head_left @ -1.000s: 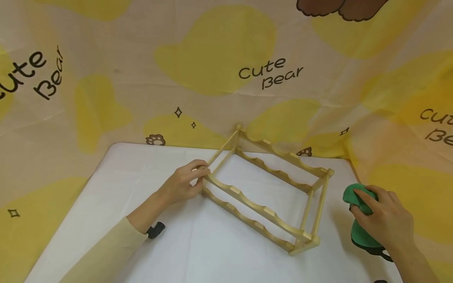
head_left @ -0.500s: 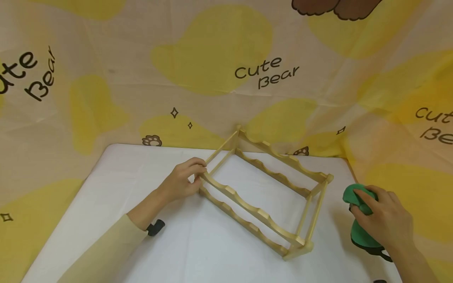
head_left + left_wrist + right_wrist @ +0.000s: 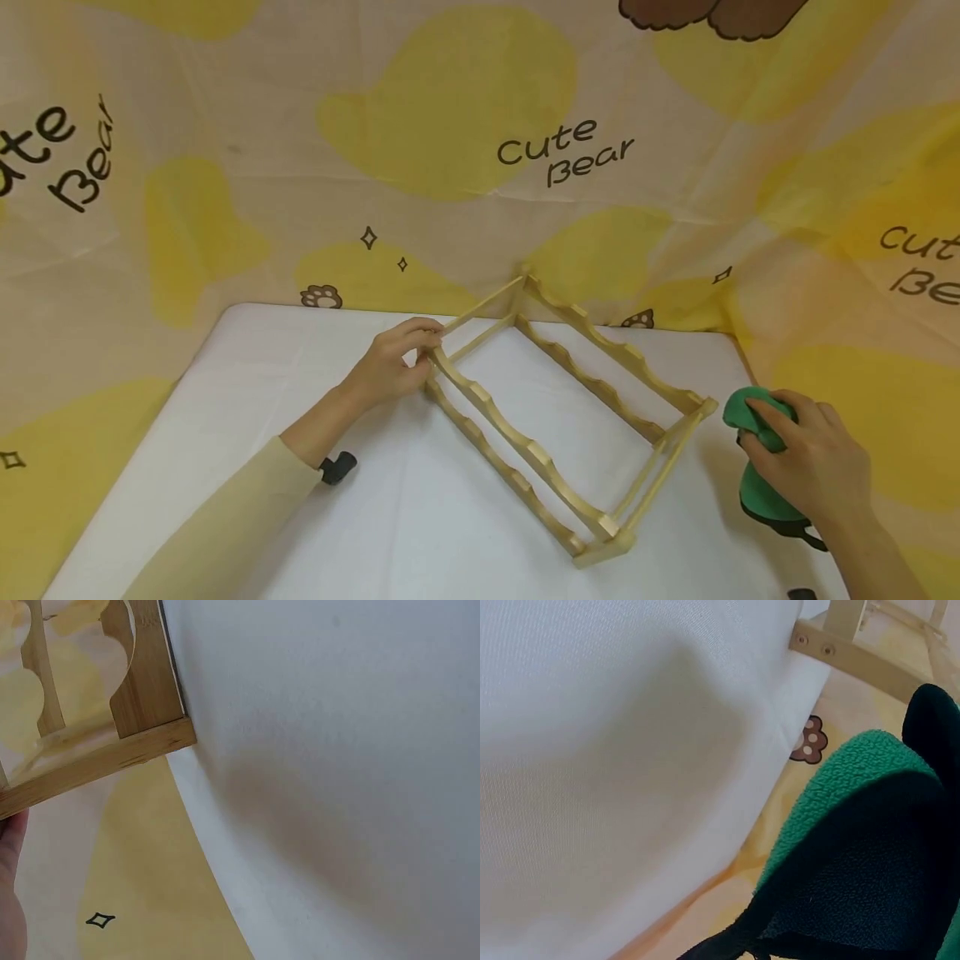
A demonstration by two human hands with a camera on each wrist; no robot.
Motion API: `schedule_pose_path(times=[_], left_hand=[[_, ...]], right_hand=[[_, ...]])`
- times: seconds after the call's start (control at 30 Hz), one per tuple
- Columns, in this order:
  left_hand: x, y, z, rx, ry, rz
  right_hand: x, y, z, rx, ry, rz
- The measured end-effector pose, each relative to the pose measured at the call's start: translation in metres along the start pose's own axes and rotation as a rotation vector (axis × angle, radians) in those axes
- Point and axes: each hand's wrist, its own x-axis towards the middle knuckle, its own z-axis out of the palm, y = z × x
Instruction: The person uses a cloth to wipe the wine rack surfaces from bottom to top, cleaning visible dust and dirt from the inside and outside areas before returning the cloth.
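In the head view, a pale wooden rack with scalloped rails [image 3: 536, 454] stands at an angle over the white table. My left hand [image 3: 393, 358] grips its left corner between thumb and fingers. The left wrist view shows the rack's wooden end [image 3: 146, 682] close up, with only part of the left hand [image 3: 11, 862] at the edge. To the right of the rack, my right hand [image 3: 817, 458] holds a folded green cloth [image 3: 767, 496] with a dark edge, apart from the wood. Fuzzy green fabric [image 3: 847, 765] and a dark underside fill the right wrist view's lower right.
A white-covered table [image 3: 337, 550] lies beneath. Behind it and at both sides hangs a yellow and beige curtain [image 3: 450, 108] printed with "Cute Bear". A dark strap piece [image 3: 339, 467] shows at the left wrist.
The rack has turned clockwise in the head view: its near right end swung left and toward me, its far corner moved right. The right hand and green cloth have barely moved.
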Motion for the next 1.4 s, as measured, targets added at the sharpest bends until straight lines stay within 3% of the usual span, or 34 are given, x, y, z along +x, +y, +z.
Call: schedule_pose_path(times=[0.43,0.63,0.77,0.9,1.07,1.4], left_hand=[[0.017,-0.020,0.003,0.137,0.006,-0.033],[0.028,-0.023,0.008,0.232,-0.001,-0.128],[0.034,-0.005,0.014,0.357,-0.002,-0.160],[0.037,0.026,0.020,0.449,0.011,-0.084],[0.032,0.061,0.026,0.427,0.049,0.020],[0.015,0.109,0.044,0.354,-0.008,0.148]], right_hand=[[0.001,-0.002,0.003,-0.001,0.037,-0.037],[0.001,-0.002,0.005,0.005,0.053,-0.040],[0.001,-0.003,0.004,0.007,0.037,-0.026],[0.000,-0.005,0.002,0.010,0.020,-0.015],[0.000,-0.006,0.000,0.014,0.001,-0.008],[0.000,-0.007,0.003,0.007,0.030,-0.042]])
